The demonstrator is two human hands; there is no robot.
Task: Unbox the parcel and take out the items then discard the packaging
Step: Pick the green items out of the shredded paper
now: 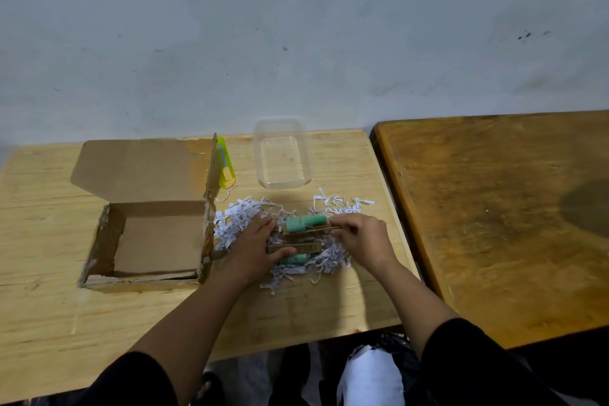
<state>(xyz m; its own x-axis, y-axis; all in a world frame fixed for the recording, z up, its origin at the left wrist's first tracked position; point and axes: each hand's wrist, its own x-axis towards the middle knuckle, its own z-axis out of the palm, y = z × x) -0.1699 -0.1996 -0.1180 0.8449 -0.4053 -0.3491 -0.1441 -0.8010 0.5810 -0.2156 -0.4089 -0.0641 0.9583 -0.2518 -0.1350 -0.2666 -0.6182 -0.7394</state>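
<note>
— Cardboard box (155, 231) at the left of the pale wooden bench (99, 323)?
— Open, lid flap lying back toward the wall, nothing visible inside. Just beside its right wall lies a yellow-green utility knife (225, 164), then a clear plastic container (282, 153) nearer the wall.
— And the contents?
— On a heap of white shredded paper (237, 221) right of the box. Two brown card-backed packs with mint-green rolls sit on it: the far pack (304, 224) and the near pack (295, 249).
— The hands?
— The left hand (255, 249) curls fingers and thumb round the near pack's left end. The right hand (361, 241) pinches the far pack's right end.
— Further right?
— A darker wooden table (494, 224), standing apart from the bench.
</note>
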